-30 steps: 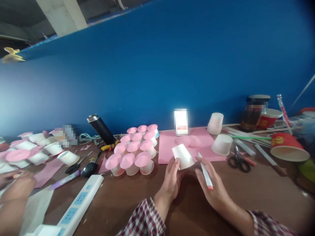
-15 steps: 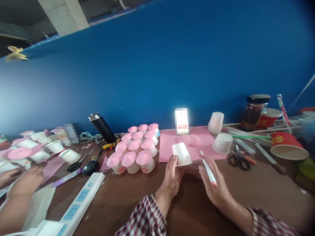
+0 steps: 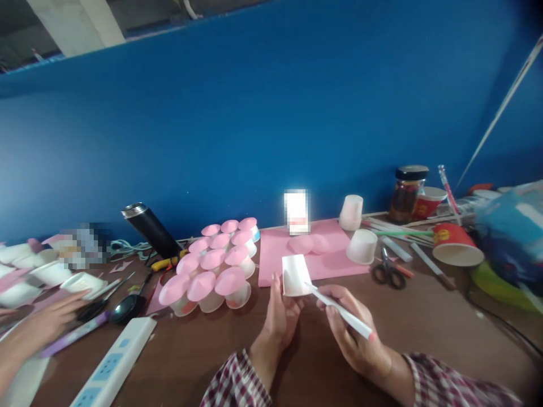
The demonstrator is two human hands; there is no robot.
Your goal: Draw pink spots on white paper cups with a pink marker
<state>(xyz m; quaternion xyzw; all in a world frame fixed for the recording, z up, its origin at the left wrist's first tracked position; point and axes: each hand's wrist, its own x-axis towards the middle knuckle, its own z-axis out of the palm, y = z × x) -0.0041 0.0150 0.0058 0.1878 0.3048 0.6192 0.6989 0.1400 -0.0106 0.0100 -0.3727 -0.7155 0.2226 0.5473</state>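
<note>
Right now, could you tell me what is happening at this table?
A person in a plaid shirt holds a small white paper cup upside down in the left hand and touches a white marker, held in the right hand, to its side. Pink-topped cups stand clustered to the left. Another person's hand rests near a black spoon.

The left hand point(image 3: 280, 316) holds an upturned paper cup point(image 3: 296, 275) above the table point(image 3: 424, 322), just left of the right hand point(image 3: 354, 330), whose marker point(image 3: 341, 311) reaches to the cup's side. Behind them lies a paper sheet point(image 3: 275, 260), with another upturned cup point(image 3: 361, 246) at its right edge and scissors point(image 3: 388, 271) right of that. Left of the sheet stands a cluster of capped cups point(image 3: 212, 268); a power strip point(image 3: 112, 364) lies nearer, at far left
</note>
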